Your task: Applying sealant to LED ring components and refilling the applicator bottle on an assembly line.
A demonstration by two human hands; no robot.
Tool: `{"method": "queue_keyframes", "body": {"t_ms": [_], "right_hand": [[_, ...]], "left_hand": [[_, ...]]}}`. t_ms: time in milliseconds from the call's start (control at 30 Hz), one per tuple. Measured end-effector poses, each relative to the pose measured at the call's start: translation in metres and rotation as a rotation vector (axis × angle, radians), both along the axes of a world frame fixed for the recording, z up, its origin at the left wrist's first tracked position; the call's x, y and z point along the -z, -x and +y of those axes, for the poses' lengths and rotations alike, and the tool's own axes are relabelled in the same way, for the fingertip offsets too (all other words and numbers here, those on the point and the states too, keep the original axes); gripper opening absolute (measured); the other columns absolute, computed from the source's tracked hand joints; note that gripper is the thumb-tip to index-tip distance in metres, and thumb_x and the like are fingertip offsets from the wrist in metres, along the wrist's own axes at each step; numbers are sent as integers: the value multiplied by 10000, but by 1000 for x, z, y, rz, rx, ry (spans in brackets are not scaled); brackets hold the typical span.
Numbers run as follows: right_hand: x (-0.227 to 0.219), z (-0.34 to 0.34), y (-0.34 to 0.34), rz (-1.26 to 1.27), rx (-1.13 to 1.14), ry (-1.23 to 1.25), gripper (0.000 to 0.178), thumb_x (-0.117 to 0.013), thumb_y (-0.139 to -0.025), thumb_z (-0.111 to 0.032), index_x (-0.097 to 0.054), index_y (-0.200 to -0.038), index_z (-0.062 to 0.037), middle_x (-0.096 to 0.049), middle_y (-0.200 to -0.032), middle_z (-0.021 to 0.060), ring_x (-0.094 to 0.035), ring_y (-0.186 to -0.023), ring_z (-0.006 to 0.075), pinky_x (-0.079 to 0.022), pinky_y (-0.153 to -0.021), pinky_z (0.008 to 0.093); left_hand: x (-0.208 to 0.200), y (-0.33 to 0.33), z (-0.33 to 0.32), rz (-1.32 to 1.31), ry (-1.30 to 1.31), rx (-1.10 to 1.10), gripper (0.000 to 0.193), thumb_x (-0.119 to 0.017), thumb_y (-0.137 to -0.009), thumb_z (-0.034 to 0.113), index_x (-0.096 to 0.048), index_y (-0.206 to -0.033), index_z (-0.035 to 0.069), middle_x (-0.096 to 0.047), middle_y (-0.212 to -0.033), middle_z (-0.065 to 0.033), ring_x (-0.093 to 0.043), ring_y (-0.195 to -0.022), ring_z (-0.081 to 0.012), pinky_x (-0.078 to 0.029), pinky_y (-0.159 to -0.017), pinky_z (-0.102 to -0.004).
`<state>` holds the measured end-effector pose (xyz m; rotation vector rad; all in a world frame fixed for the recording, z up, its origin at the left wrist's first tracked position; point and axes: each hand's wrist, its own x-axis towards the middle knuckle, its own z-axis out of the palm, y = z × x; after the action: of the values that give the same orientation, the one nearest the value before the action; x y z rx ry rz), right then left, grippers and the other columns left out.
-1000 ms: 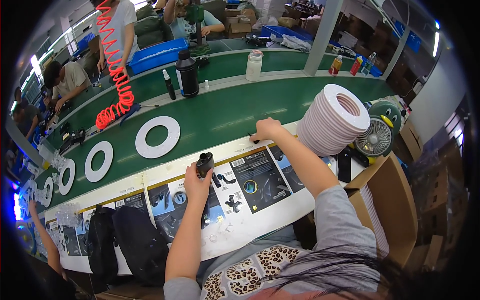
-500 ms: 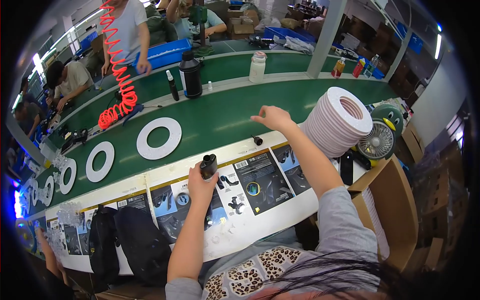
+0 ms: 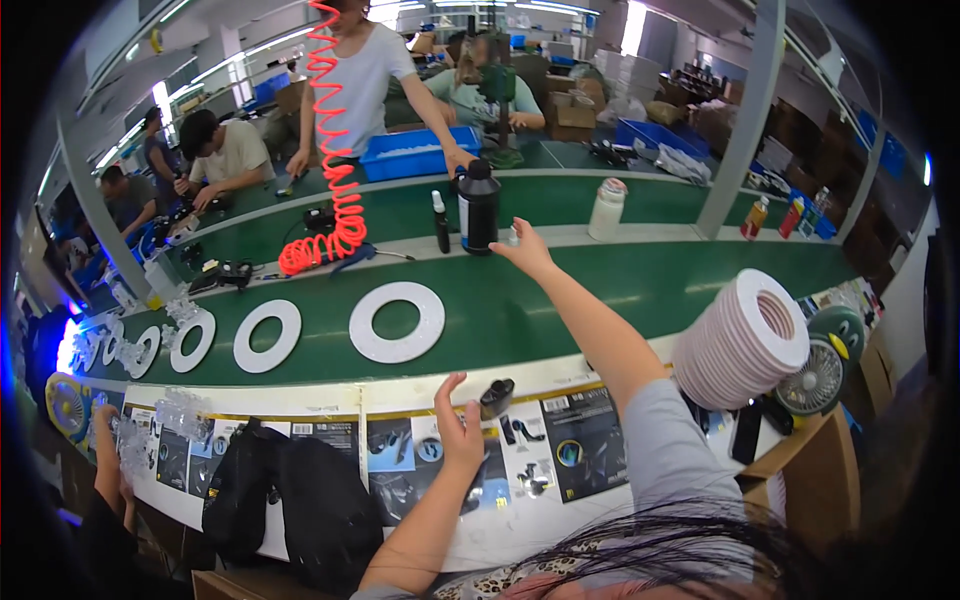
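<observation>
Head view, item list at this moment. Right hand [image 3: 526,252]: moved from above the near side of the green belt [image 3: 600,300] to the far ledge, my arm at long stretch. Thumb and forefinger stood parted about the small white-capped bottle [image 3: 513,238], just right of the large black bottle [image 3: 478,210]; whether they gripped it, I could not tell. Left hand [image 3: 460,436]: earlier wrapped round the black hollow part [image 3: 497,398], now loosened, fingers spread and thumb raised. Bearing on the work, in my judgement: the part had been let go, or nearly so, and the reach had turned to the small bottle.

Black part: one, just right of my left thumb, near the border of the white strip and the printed sheets [image 3: 583,450]. Dark, smooth, somewhat oval, a paler sheen along its side; tilted, where earlier it stood upright in my hand. Contact with my fingertips: too blurred to settle. Small bottle: one, pale, slight, partly covered by my fingers, contents not discernible.
</observation>
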<state>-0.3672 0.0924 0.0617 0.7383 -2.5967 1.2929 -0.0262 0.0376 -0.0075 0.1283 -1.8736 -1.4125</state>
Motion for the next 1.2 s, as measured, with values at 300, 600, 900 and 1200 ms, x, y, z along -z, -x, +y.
{"method": "queue_keyframes", "body": {"t_ms": [300, 600, 900, 1200], "right_hand": [[10, -78, 58, 53, 241, 278, 1298, -900, -545, -410, -104, -1506, -54, -388, -1429, 266, -425, -1297, 387, -386, -1048, 429], [2, -95, 48, 1, 330, 233, 1050, -915, -507, -360, -392, -1354, -28, -559, -1246, 214, -563, -1135, 373, -474, -948, 457], [-57, 13, -29, 43, 43, 577, 872, -922, -544, -216, -448, -1243, 4, -600, -1172, 158, -590, -1097, 276, -477, -936, 378], [-96, 176, -199, 17, -277, 908, 697, -805, -698, -120, -452, -1294, -38, -592, -1199, 100, -571, -1120, 232, -428, -987, 368]], "left_hand": [[-3, -1, 0, -64, 55, -54, 399, -491, -955, 236, -454, -1259, -21, -506, -1249, -196, -473, -1193, -345, -340, -1041, -397], [-6, -1, -1, -69, 76, -70, 413, -484, -964, 273, -452, -1249, -23, -507, -1231, -199, -479, -1171, -352, -348, -1032, -406], [6, 2, 2, -30, 61, -105, 347, -514, -936, 172, -474, -1218, -28, -523, -1196, -191, -492, -1151, -343, -366, -1012, -399], [-17, 0, 5, 128, 63, -123, 307, -456, -963, 162, -499, -1204, -23, -544, -1201, -167, -496, -1181, -310, -339, -1044, -390]]}}
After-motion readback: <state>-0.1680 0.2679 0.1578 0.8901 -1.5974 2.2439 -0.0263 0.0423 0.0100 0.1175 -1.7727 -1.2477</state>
